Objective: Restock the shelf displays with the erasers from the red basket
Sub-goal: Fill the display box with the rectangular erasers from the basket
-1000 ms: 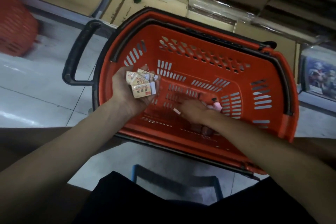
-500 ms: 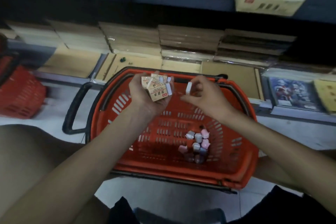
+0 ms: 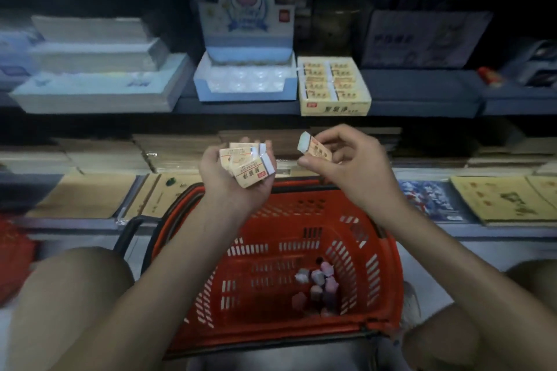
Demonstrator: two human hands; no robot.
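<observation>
Above the far rim of the red basket (image 3: 388, 280), with open air up to the edge of the shelf (image 3: 241, 107) and its yellow display box (image 3: 334, 87), the left hand (image 3: 238, 187) cupped a stack of boxed erasers (image 3: 247, 166) while the right hand (image 3: 349, 166) pinched 1 eraser (image 3: 315, 150), long axis tilted, white end pointing up-left.

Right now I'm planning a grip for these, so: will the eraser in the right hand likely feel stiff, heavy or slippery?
The eraser, pinched by the right hand, looks boxy and small, so probably stiff and light. Its printed sleeve looks smooth, so it might slip in a loose grip. Flat faces suggest it won't roll.
</observation>
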